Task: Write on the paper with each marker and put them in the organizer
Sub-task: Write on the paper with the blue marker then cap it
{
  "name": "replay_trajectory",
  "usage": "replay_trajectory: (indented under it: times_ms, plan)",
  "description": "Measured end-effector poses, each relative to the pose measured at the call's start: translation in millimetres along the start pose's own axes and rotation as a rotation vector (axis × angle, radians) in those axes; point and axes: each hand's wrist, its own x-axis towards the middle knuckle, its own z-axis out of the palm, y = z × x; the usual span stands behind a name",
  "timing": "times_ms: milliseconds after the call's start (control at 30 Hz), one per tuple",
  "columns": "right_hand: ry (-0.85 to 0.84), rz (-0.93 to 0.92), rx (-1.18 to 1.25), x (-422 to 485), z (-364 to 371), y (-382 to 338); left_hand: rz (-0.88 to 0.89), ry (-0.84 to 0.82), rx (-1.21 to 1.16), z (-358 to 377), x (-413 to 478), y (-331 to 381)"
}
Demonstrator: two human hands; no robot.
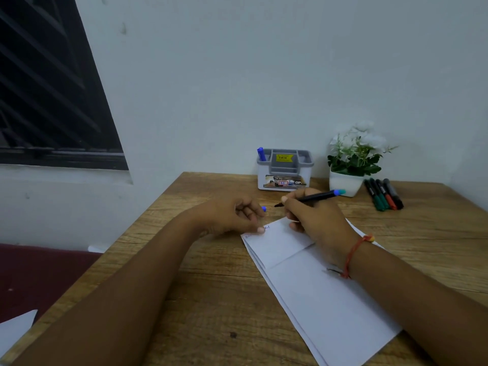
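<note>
My right hand (317,220) grips a black marker with a blue end (314,197), its tip pointing left just above the table, uncapped. My left hand (237,215) holds a small blue cap (264,208) between curled fingers, with one finger pressing the top corner of the white folded paper (317,294). Faint writing shows at that corner. The white and grey organizer (284,170) stands at the back against the wall with one blue marker (261,154) in its left slot. Several more markers (383,194) lie at the back right.
A white pot with white flowers (348,165) stands between the organizer and the loose markers. The wooden table (211,299) ends at the left, beside a dark red surface. A dark window fills the upper left wall.
</note>
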Motion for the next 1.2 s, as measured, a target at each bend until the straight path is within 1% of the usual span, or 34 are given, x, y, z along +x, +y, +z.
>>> replay_trajectory:
  times_ms: [33,100,133,167,267,400,467,533,700,867,1200]
  plan:
    - [0.007,0.028,0.029,-0.5,0.0,-2.4,0.016,0.125,0.016,2.1,1.8,-0.9]
    - [0.017,0.071,0.054,-1.6,-0.9,-6.4,0.054,0.37,0.127,5.2,8.2,-6.5]
    - [0.02,0.067,0.035,-2.0,-1.5,-7.6,0.064,0.437,0.2,5.9,11.4,-10.3]
    - [0.024,0.049,0.009,-2.5,-2.3,-8.4,0.059,0.458,0.279,6.2,14.4,-14.1]
    - [0.047,-0.028,-0.067,-4.0,-5.5,-6.6,-0.004,0.392,0.448,6.8,20.1,-20.1]
    - [0.059,-0.094,-0.115,-3.7,-9.5,-2.8,0.001,0.334,0.504,11.0,24.9,-15.1]
    - [0.072,-0.066,-0.07,-2.3,-9.7,-2.6,0.005,0.343,0.473,11.9,25.5,-14.8]
    - [0.092,-0.03,-0.012,-1.3,-9.2,-4.4,0.017,0.389,0.429,11.1,24.7,-16.2]
    - [0.124,-0.068,0.026,-2.4,-10.4,-6.8,0.089,0.526,0.357,7.6,19.5,-13.5]
    - [0.125,-0.091,0.041,-2.2,-11.8,-6.1,0.11,0.516,0.315,8.9,16.4,-7.1]
    - [0.124,-0.105,0.072,-2.8,-12.9,-7.5,0.133,0.487,0.339,11.0,15.6,-1.0]
